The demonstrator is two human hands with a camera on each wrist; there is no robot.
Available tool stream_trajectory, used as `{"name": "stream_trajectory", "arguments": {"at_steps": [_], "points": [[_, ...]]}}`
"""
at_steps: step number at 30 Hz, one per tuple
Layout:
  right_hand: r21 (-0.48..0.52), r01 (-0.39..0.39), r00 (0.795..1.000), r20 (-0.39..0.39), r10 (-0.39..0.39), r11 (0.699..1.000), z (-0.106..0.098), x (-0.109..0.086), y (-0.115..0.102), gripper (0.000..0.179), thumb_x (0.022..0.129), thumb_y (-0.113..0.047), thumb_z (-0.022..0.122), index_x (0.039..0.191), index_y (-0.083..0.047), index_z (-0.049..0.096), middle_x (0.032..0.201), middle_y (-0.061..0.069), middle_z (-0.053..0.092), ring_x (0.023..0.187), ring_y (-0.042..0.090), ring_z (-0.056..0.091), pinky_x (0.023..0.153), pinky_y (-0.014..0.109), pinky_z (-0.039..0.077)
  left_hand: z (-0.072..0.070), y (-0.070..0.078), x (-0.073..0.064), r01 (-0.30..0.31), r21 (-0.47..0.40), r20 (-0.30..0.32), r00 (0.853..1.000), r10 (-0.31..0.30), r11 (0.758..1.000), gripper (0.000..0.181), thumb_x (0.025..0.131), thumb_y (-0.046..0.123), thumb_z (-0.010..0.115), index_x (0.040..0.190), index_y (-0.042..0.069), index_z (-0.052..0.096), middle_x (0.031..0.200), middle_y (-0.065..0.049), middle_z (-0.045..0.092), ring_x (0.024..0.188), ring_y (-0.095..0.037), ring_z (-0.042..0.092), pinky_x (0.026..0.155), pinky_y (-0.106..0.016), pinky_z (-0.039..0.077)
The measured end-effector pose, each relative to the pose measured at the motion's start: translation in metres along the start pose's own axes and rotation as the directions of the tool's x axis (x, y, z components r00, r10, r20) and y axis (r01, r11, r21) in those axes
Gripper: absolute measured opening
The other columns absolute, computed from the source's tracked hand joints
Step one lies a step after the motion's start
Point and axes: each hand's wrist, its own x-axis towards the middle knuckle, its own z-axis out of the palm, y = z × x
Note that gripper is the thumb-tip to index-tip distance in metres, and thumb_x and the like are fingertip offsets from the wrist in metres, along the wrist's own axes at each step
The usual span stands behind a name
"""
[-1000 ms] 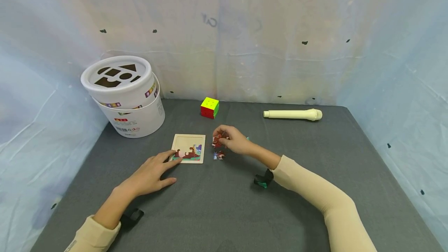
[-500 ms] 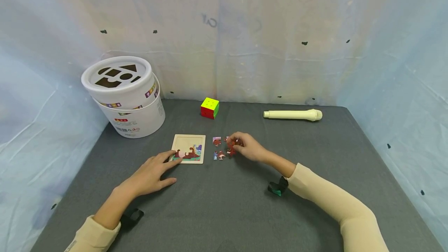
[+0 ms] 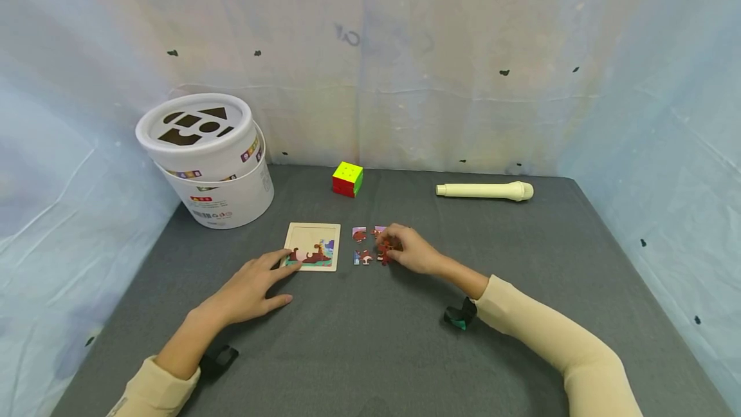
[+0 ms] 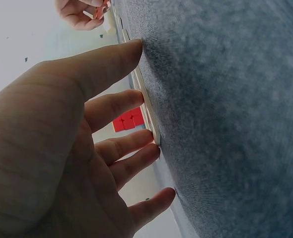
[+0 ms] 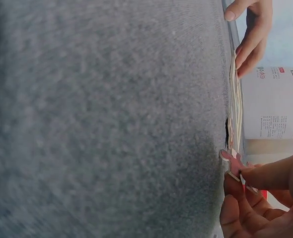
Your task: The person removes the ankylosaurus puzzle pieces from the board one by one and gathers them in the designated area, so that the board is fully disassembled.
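My left hand [image 3: 246,291] rests its fingers, spread and nearly straight, on the near left corner of a wooden jigsaw tray [image 3: 301,234]. Brown, green and blue pieces fill the tray's near and right parts. Beyond its right edge, my right hand [image 3: 418,253] pinches a reddish-brown jigsaw piece [image 3: 383,252] between thumb and fingers. The right wrist view shows the held piece's rounded knob [image 5: 226,155] standing out past the fingertips. Two loose pieces, an upper one [image 3: 359,235] and a lower one [image 3: 363,257], lie by the tray. Another piece [image 3: 379,230] is partly hidden behind the right fingers.
A red, yellow and green puzzle cube [image 3: 347,179] sits behind the tray. At the back left stands a white bucket [image 3: 226,204] with a shape-sorter lid [image 3: 191,124]. A cream microphone-shaped stick [image 3: 484,190] lies back right. Dark grey cloth [image 3: 347,346] covers the table.
My right hand has moved right and slightly nearer with a piece, uncovering the two loose pieces beside the tray. Over the last half second it has dropped slightly. The left hand stays in place.
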Motion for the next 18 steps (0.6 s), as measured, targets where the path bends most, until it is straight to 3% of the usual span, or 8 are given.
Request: {"name": "stream_trajectory", "arguments": {"at_steps": [8,18], "points": [[-0.12,0.048,0.999,-0.006,-0.049,0.992,0.0037,-0.0021,0.0007,0.03,0.085,0.008,0.074,0.113,0.004,0.064,0.102,0.011,0.058,0.082,0.021,0.056,0.069,0.027,0.048,0.0008,0.0001,-0.0002,-0.004,-0.001,-0.006,1.0,0.004,1.0,0.063,0.088,0.034,0.077,0.143,0.008,0.056,0.149,-0.023,0.043,0.133,-0.04,0.044,0.101,-0.063,0.04],[-0.246,-0.018,1.0,-0.026,0.012,0.969,0.0088,-0.0031,-0.0021,0.035,0.084,-0.002,0.08,0.117,-0.003,0.067,0.112,0.006,0.049,0.091,0.018,0.051,0.08,0.034,0.048,-0.0001,0.0005,-0.0002,-0.005,-0.006,-0.004,1.0,0.005,1.0,0.063,0.089,0.034,0.076,0.143,0.008,0.056,0.149,-0.022,0.043,0.134,-0.04,0.044,0.101,-0.063,0.039]]}}
